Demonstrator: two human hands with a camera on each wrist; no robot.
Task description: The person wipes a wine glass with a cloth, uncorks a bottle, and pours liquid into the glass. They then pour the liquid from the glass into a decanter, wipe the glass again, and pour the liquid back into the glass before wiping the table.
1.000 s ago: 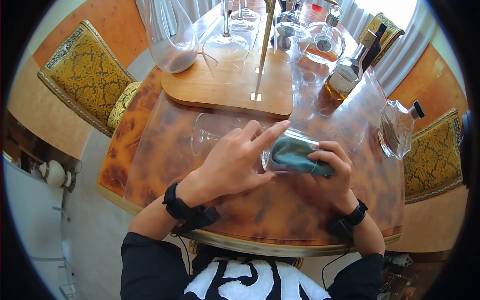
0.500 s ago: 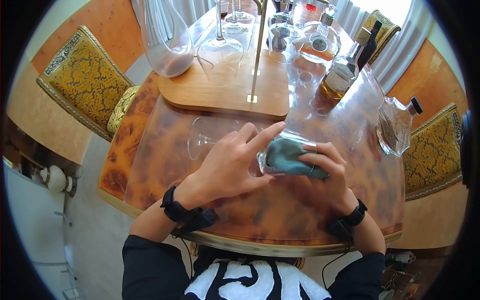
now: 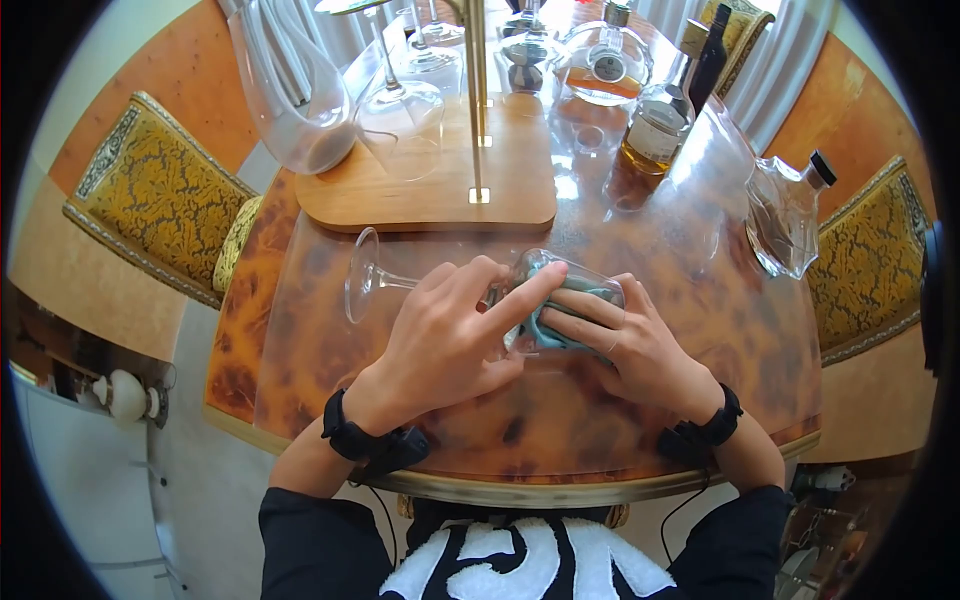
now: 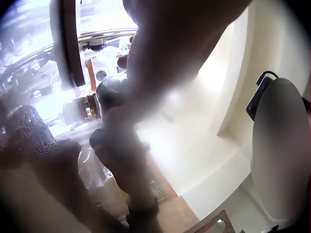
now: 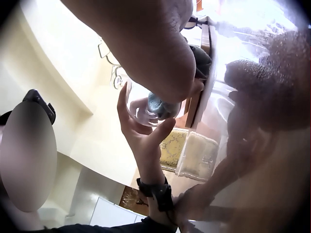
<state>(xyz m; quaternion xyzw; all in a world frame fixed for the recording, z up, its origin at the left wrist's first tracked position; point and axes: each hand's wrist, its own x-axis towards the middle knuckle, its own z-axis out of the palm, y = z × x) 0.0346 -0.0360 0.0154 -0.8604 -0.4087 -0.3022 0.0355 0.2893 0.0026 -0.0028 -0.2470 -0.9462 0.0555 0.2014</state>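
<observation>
A stemmed wine glass [image 3: 535, 262] lies sideways in the air over the table, its round foot [image 3: 361, 277] to the left and its mouth to the right. My left hand [image 3: 435, 335] holds it where the bowl meets the stem, index finger stretched along the bowl, thumb below. The fingers of my right hand [image 3: 650, 350] reach through the mouth, pressing a teal cloth [image 3: 540, 332] against the inside. Part of the cloth is hidden behind those fingers. In the right wrist view, the cloth [image 5: 158, 103] shows through the glass beside the left hand [image 5: 146, 141].
Beyond the hands, a wooden stand [image 3: 390, 205] with a brass post [image 3: 476, 120] carries hanging glasses [image 3: 400, 105] and a decanter [image 3: 300, 120]. An amber liquor bottle [image 3: 655, 130] stands at the back right, a faceted glass decanter [image 3: 780, 215] near the table's right edge.
My right hand has moved left, its fingers deeper into the bowl, and the cloth has bunched toward the stem end. The glass has turned slightly. The head view has shifted.
</observation>
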